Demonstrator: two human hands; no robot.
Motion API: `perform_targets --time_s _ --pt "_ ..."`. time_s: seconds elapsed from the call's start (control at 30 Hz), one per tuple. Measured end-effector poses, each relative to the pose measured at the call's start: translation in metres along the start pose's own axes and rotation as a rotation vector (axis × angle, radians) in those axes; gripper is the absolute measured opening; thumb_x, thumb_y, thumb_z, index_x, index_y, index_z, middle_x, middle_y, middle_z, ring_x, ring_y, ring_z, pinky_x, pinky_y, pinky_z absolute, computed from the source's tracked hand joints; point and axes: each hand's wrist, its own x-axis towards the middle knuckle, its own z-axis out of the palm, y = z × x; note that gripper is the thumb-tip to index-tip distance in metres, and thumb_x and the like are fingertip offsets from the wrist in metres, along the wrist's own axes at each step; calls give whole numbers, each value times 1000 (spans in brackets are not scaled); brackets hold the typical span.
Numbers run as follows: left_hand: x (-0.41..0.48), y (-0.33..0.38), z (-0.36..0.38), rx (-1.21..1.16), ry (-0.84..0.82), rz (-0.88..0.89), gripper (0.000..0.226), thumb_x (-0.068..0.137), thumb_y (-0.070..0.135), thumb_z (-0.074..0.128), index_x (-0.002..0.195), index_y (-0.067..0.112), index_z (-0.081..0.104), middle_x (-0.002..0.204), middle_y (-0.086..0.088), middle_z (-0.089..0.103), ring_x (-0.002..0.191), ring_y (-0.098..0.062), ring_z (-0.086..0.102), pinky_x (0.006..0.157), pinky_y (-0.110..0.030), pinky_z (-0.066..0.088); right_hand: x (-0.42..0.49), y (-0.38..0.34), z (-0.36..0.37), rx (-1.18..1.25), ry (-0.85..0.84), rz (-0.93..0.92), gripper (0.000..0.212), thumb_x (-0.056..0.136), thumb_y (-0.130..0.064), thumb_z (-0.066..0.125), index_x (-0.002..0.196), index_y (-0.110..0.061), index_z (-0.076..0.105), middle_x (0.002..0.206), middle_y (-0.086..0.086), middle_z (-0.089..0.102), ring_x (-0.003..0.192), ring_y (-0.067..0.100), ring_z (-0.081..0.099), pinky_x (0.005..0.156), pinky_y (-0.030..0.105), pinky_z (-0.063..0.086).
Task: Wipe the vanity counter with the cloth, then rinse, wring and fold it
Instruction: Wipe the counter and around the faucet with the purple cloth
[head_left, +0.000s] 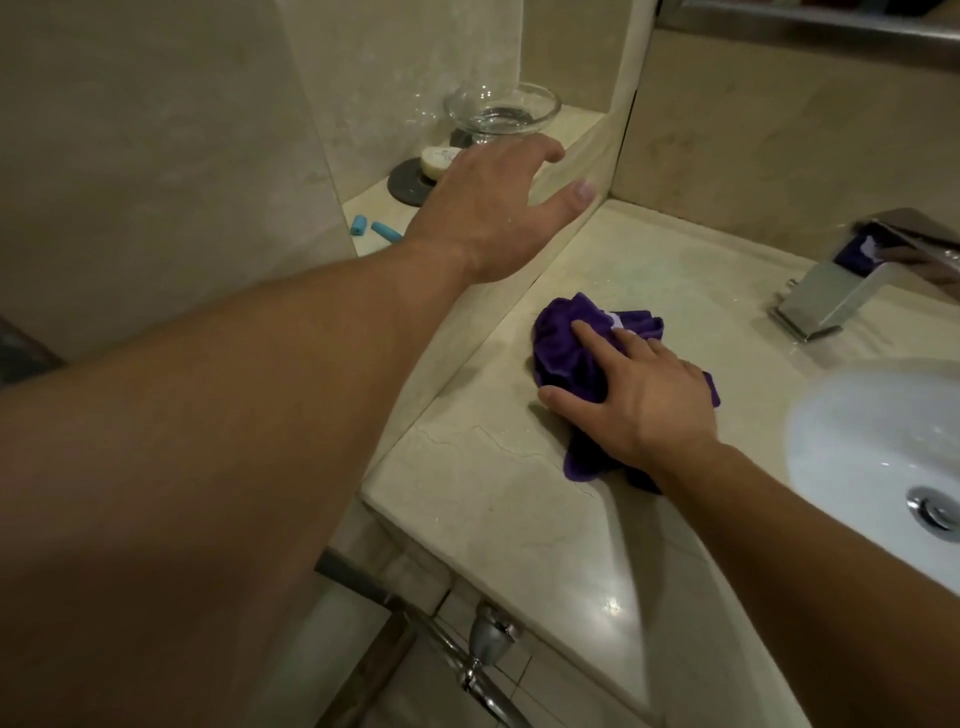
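Observation:
A crumpled purple cloth (571, 348) lies on the beige marble vanity counter (519, 519), left of the basin. My right hand (639, 395) presses down on the cloth with fingers spread and fairly straight, thumb on the counter beside it. My left hand (493, 208) hovers open over the raised side ledge (374, 208), fingers extended toward the glass dish, holding nothing.
A white basin (857, 447) with a drain sits at the right, a chrome faucet (852, 280) behind it. On the ledge stand a glass dish (501, 111), a soap bar (439, 158) on a dark coaster and two small blue pieces (374, 228). A chrome rail (478, 670) runs below the counter edge.

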Motion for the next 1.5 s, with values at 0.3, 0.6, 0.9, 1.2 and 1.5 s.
perform_targets --time_s 0.3,0.6,0.9,1.2,1.5 --pt "-1 0 0 32 -6 15 64 94 66 39 142 25 47 147 -3 47 133 -22 44 110 -47 39 -55 -73 25 26 16 -355 75 89 -76 35 155 -44 17 160 6 35 143 33 34 117 50 22" --pt "-3 2 0 174 -69 62 62 95 65 39 144 27 44 149 -3 46 139 -23 36 113 -43 30 -86 -87 38 69 87 -508 61 91 -64 47 145 -37 42 135 4 60 121 31 55 103 50 41" --pt "-5 1 -1 306 -178 211 67 93 66 34 147 26 40 152 -4 40 143 -24 28 120 -44 19 -89 -39 28 38 183 -325 64 82 -65 52 140 -39 48 123 0 67 102 27 63 88 47 50" --pt "39 17 19 351 -142 240 61 97 57 37 148 23 40 155 -7 35 148 -24 18 124 -40 5 -71 8 21 44 299 -80 59 80 -63 55 135 -40 56 112 -8 70 96 23 65 84 44 53" --pt "104 33 43 431 -139 306 57 98 55 41 146 23 43 153 -5 38 145 -24 25 120 -42 17 -6 57 7 29 303 -14 62 84 -66 45 140 -40 54 120 -5 71 103 24 67 91 47 53"
